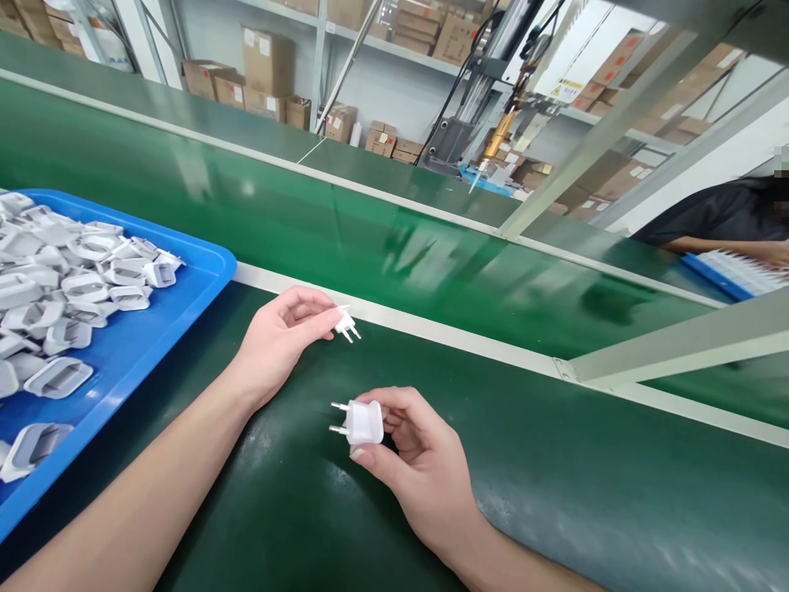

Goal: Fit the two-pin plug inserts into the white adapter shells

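My left hand (280,337) pinches a small white two-pin plug part (346,324) between thumb and fingertips, pins pointing right and down, just above the green mat near the white rail. My right hand (419,460) grips a larger white plug adapter body (362,422) with its two metal pins pointing left. The two parts are apart, roughly a hand's width between them. A blue tray (203,271) at my left holds several white plug housings (80,284).
A green conveyor belt (382,238) runs behind the white rail (431,329). A metal frame bar (678,345) crosses at right. Another person's dark sleeve (721,215) and a blue tray (733,275) sit at far right. Shelves of cardboard boxes (265,74) and a machine (493,131) stand behind.
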`<state>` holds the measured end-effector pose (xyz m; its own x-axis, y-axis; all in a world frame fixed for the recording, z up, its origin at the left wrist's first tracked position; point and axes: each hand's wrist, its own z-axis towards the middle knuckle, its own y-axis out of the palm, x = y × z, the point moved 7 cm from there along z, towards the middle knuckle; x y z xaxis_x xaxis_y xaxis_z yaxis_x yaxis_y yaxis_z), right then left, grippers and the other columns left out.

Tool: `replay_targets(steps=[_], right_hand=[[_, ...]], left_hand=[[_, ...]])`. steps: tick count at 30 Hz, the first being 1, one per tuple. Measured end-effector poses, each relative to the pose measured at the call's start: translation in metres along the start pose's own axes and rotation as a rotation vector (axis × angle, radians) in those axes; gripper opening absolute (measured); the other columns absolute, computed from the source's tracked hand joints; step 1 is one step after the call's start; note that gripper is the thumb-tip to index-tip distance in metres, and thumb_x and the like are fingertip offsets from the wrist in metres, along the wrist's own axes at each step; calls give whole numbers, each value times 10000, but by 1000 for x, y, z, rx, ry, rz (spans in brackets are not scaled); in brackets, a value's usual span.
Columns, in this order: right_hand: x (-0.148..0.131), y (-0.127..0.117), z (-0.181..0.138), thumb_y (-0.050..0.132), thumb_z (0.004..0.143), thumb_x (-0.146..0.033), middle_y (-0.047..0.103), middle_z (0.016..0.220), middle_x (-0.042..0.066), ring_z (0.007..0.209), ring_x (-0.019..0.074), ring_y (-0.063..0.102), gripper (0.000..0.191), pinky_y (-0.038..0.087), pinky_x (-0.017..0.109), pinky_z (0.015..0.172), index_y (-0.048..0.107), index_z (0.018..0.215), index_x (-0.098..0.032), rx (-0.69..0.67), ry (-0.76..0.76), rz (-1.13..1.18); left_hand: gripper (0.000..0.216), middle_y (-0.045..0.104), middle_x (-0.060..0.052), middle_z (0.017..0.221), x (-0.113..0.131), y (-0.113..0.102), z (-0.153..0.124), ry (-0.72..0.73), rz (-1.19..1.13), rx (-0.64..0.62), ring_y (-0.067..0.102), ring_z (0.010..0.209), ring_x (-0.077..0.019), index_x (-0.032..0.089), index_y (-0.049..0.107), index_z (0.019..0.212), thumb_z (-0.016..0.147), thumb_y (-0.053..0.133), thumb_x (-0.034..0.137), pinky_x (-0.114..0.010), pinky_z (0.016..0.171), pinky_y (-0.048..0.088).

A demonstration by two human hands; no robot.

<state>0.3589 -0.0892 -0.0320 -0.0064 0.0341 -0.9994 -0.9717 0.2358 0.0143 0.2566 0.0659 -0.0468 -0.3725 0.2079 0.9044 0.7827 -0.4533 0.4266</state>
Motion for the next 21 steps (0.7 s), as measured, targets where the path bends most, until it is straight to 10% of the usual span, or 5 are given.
replay_targets(steps=[11, 21], right_hand=[[2, 2, 3, 679, 983, -418, 711, 832, 14, 668, 111, 645, 253, 518, 237, 674, 614, 1121, -216, -29, 36, 230], [16, 26, 1, 617, 1009, -499, 712, 796, 45, 622, 97, 657, 385, 528, 192, 623, 704, 1073, -130, -223, 500, 933]], left_hand=[[333, 691, -43, 922, -3, -2, 1, 5, -8, -4, 633, 852, -135, 137, 668, 948, 757, 872, 317, -232, 764, 527], [341, 692, -39, 915, 0, 2, 1, -2, 4, -12, 636, 848, -138, 133, 670, 940, 746, 878, 323, -234, 749, 524]])
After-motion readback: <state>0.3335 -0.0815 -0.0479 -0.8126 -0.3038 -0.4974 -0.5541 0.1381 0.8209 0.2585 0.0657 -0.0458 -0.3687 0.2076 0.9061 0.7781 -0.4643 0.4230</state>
